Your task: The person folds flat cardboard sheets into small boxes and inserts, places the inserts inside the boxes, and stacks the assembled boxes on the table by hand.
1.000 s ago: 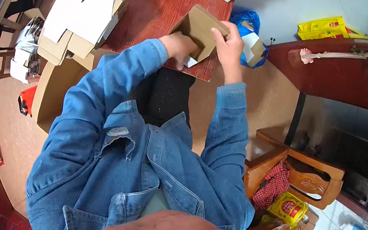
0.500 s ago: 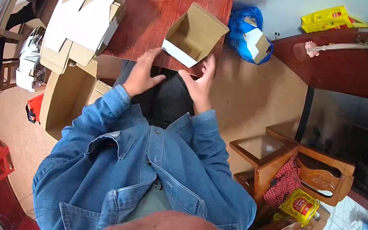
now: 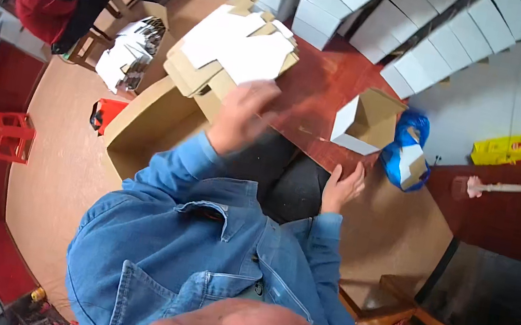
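Observation:
My left hand [image 3: 240, 116], blurred by motion, is over the near edge of a stack of flat white-and-brown carton blanks [image 3: 245, 50]. Its thumb stands apart from the fingers, and I see nothing held. My right hand [image 3: 343, 187] rests at the near edge of the red wooden table [image 3: 300, 110], fingers stretched and holding nothing. Just beyond it stands an open carton [image 3: 366, 125], white outside and brown inside, its lid flap raised.
Rows of white cartons [image 3: 422, 59] line the table's far side. A blue plastic bag [image 3: 407, 152] hangs at its right edge. A large brown cardboard box [image 3: 156, 128] stands left of my legs. A person in red [image 3: 45, 9] sits at a wooden table far left.
My view has swung left. My left hand has left the table edge near the open carton and moved left to the carton blanks. My right hand stays near the carton.

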`<state>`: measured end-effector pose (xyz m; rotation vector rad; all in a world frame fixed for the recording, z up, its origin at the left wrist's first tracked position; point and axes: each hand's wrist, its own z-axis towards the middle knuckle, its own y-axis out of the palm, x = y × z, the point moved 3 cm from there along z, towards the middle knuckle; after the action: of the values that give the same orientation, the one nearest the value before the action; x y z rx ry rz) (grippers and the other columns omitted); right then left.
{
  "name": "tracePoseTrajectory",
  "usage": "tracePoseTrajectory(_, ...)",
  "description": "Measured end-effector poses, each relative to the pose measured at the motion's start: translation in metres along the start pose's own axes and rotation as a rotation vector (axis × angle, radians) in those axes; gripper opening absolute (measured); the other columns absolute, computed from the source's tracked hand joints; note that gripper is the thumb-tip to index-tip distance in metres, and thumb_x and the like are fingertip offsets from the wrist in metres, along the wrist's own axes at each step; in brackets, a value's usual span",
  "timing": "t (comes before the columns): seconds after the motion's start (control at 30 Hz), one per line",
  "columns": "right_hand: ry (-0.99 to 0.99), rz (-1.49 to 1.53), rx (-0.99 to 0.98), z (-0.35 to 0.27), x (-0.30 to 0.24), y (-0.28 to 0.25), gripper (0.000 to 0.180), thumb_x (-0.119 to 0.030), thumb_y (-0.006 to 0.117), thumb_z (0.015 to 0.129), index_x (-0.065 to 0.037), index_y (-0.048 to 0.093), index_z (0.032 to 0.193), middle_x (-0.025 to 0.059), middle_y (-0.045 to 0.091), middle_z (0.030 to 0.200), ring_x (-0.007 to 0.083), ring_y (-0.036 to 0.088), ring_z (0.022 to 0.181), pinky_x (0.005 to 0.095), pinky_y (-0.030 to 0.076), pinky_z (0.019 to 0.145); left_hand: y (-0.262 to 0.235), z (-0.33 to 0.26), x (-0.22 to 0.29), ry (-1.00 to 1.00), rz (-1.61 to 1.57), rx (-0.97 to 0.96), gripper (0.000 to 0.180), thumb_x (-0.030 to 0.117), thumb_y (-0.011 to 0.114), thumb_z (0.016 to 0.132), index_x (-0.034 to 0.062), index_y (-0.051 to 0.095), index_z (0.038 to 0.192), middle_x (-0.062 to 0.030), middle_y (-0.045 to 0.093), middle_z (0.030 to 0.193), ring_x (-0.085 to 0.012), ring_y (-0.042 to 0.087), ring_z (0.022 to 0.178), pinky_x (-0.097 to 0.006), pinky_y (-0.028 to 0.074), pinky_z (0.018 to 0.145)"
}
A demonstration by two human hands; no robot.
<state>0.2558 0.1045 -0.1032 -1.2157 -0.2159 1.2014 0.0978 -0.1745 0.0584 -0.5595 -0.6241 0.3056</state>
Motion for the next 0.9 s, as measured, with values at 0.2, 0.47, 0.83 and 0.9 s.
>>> tracePoseTrajectory(0.2,-0.131,0.299,-0.152,-0.035,-0.044,-0.003,0.048,-0.020,0.065,0.090,-0.005,0.056,0.134,0.0160,0.053,0.142,0.0382,0.049,0.125,0.0457,0.039,0.107,-0.074,0.002,-0.117,-0.319,0.488,0.085,0.076,0.026,0.085,0.073,0.0023,0.053,0.138,-0.0177,0.056,0.134,-0.0369,0.053,0.120,-0.043,0.045,0.103)
tracePoseTrajectory(0.47,-0.341,0.415,-0.639,-0.059,-0.084,0.020,0.023,-0.016,0.065,0.088,-0.008,0.071,0.109,0.0090,0.070,0.110,0.0281,0.063,0.105,0.0422,0.042,0.104,-0.075,0.014,-0.184,-0.501,0.520,-0.391,0.063,0.026,0.077,0.082,-0.0005,0.053,0.134,-0.0226,0.059,0.130,-0.0377,0.062,0.105,-0.041,0.052,0.091)
tracePoseTrajectory(0.83,-0.337,0.443,-0.667,-0.062,-0.079,0.018,0.020,-0.014,0.066,0.088,-0.007,0.074,0.106,0.0053,0.075,0.103,0.0261,0.067,0.094,0.0345,0.051,0.087,-0.112,0.023,-0.122,-0.392,0.285,-0.111,0.040,0.018,0.049,0.100,0.0018,0.052,0.136,-0.0198,0.068,0.117,-0.0342,0.067,0.094,-0.039,0.053,0.085)
tracePoseTrajectory(0.9,-0.149,0.638,-0.655,-0.056,-0.078,0.009,0.021,-0.013,0.066,0.089,-0.004,0.073,0.107,0.0038,0.074,0.108,0.0228,0.067,0.090,0.0307,0.052,0.083,-0.105,0.009,-0.124,-0.439,0.201,-0.109,0.040,0.017,0.046,0.102,0.0028,0.051,0.138,-0.0189,0.068,0.117,-0.0335,0.068,0.096,-0.038,0.053,0.086)
